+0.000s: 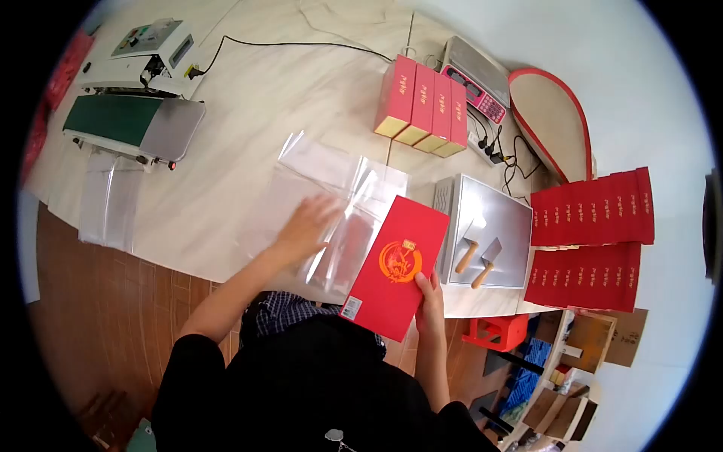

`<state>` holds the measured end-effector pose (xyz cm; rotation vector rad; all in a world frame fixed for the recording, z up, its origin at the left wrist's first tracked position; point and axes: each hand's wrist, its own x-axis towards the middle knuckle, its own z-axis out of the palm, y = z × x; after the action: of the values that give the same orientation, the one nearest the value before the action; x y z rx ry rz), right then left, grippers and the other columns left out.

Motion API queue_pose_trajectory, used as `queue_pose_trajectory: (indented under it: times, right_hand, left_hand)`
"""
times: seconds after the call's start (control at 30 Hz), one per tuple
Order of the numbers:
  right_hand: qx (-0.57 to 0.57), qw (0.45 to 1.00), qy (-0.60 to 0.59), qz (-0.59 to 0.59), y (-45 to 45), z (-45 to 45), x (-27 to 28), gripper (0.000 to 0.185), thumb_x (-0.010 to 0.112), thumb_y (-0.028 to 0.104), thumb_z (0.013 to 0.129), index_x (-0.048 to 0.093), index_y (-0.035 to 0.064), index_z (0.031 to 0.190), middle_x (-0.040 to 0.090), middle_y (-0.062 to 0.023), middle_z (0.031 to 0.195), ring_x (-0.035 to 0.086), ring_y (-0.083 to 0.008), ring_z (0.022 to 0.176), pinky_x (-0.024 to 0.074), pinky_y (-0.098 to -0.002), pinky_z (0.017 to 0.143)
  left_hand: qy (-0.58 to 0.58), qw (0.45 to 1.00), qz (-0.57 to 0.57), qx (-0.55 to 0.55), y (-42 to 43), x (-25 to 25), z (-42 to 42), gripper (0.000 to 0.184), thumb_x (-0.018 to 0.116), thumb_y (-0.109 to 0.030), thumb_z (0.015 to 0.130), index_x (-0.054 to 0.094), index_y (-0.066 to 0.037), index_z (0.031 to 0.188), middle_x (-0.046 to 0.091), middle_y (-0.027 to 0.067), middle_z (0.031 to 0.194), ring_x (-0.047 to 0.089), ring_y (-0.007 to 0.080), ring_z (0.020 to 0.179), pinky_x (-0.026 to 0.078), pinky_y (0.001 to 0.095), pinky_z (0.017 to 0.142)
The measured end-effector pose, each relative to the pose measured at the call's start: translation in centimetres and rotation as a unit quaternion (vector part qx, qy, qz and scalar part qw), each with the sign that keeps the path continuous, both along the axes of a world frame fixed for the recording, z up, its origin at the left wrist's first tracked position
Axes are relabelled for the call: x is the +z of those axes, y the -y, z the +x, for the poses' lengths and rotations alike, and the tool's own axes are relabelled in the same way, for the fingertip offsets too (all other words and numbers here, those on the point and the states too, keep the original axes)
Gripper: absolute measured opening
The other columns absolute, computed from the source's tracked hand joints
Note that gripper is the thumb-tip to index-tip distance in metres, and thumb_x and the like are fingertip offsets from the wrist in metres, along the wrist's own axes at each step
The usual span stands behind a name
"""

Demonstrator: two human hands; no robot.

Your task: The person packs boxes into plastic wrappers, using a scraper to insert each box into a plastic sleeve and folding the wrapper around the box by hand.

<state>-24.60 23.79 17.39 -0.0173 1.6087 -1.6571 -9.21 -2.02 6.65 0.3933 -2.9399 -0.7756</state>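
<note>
A flat red box (pixel 398 267) with an orange round emblem and a white barcode label is held at its right edge by my right hand (pixel 430 303), thumb on top. Clear plastic bags (pixel 343 188) lie on the table to the left of the box, partly under it. Over these bags is my left hand (pixel 307 226), slightly blurred, fingers spread and holding nothing. Its fingertips are at the plastic; whether they touch it is hard to tell.
Beyond the bags stand several red boxes (pixel 422 105) by a scale (pixel 476 79). A metal tray (pixel 493 218) holds two wooden-handled scrapers. More red boxes (pixel 591 207) are stacked at right. A sealing machine (pixel 132 124) and plastic bags (pixel 109 200) are at left.
</note>
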Motion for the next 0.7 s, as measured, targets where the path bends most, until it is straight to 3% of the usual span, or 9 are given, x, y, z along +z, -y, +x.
queue_pose_trajectory:
  times: [0.1,0.13,0.2,0.3,0.43,0.5,0.6,0.7]
  right_hand:
    - [-0.025,0.99,-0.067,0.121,1.9,2.2,-1.3,0.082,0.071,0.023,0.088,0.023,-0.0038,0.148,0.055,-0.0188,0.129,0.057,-0.0245,0.117,0.0472,-0.0348,0.098]
    - [-0.045,0.988,-0.064,0.13,1.9,2.7,-1.8,0.084,0.072,0.022,0.087,0.022,-0.0039,0.149,0.055,-0.0192,0.129,0.056,-0.0248,0.116,0.0471,-0.0354,0.098]
    - [-0.07,0.983,-0.061,0.157,1.8,3.8,-2.1,0.084,0.072,0.022,0.087,0.021,-0.0041,0.149,0.054,-0.0193,0.13,0.056,-0.0247,0.117,0.047,-0.0353,0.098]
    - [-0.114,0.975,-0.054,0.183,1.6,5.4,-1.5,0.084,0.072,0.021,0.087,0.021,-0.0048,0.148,0.055,-0.0197,0.13,0.056,-0.0248,0.117,0.047,-0.0352,0.098]
    - [-0.129,0.97,-0.033,0.205,1.4,6.6,-1.8,0.084,0.071,0.018,0.087,0.019,-0.0053,0.149,0.056,-0.0196,0.129,0.057,-0.0246,0.116,0.0474,-0.0352,0.098]
    - [-0.131,0.97,-0.015,0.205,1.9,6.8,-1.5,0.083,0.071,0.016,0.087,0.019,-0.0055,0.149,0.056,-0.0195,0.129,0.057,-0.0241,0.116,0.047,-0.0355,0.098]
    - [-0.152,0.97,-0.026,0.188,2.1,7.2,-1.6,0.082,0.07,0.014,0.087,0.019,-0.0053,0.149,0.055,-0.0198,0.131,0.056,-0.0241,0.118,0.0464,-0.035,0.1]
    - [-0.168,0.968,-0.036,0.184,1.3,7.3,-1.7,0.082,0.07,0.013,0.087,0.02,-0.0055,0.149,0.052,-0.0195,0.135,0.054,-0.0243,0.121,0.0453,-0.0348,0.101]
  left_hand:
    - [0.106,0.993,-0.045,-0.016,5.7,-6.9,6.1,0.107,0.082,-0.047,0.066,0.029,-0.014,0.152,0.022,0.0151,0.159,0.017,0.0337,0.148,0.014,0.0508,0.12]
    - [0.105,0.994,-0.034,-0.027,6.7,-8.5,8.1,0.107,0.082,-0.047,0.066,0.029,-0.014,0.152,0.022,0.0151,0.159,0.017,0.0337,0.148,0.014,0.0508,0.12]
    - [0.111,0.982,-0.056,-0.139,7.7,-10.8,11.3,0.12,0.087,-0.051,0.056,0.026,-0.016,0.153,0.02,0.0144,0.16,0.016,0.0334,0.148,0.013,0.0515,0.12]
    - [0.104,0.976,-0.028,-0.187,7.6,-12.0,13.2,0.123,0.088,-0.051,0.052,0.026,-0.017,0.153,0.02,0.0135,0.16,0.016,0.0335,0.148,0.013,0.0539,0.119]
    - [0.049,0.965,0.051,-0.251,4.5,-13.5,11.7,0.117,0.085,-0.053,0.056,0.028,-0.018,0.152,0.022,0.0118,0.159,0.018,0.0332,0.147,0.015,0.0561,0.118]
    - [0.022,0.946,-0.005,-0.323,1.9,-11.9,8.7,0.106,0.08,-0.054,0.064,0.031,-0.018,0.151,0.024,0.0106,0.158,0.02,0.0325,0.147,0.015,0.0567,0.118]
    - [0.022,0.931,0.008,-0.364,0.3,-12.4,6.3,0.096,0.075,-0.053,0.071,0.033,-0.018,0.15,0.025,0.0098,0.158,0.021,0.0316,0.146,0.016,0.0567,0.118]
    - [0.001,0.951,-0.046,-0.305,-1.6,-14.2,5.3,0.092,0.072,-0.051,0.074,0.033,-0.019,0.15,0.024,0.0094,0.159,0.02,0.0305,0.147,0.016,0.0579,0.117]
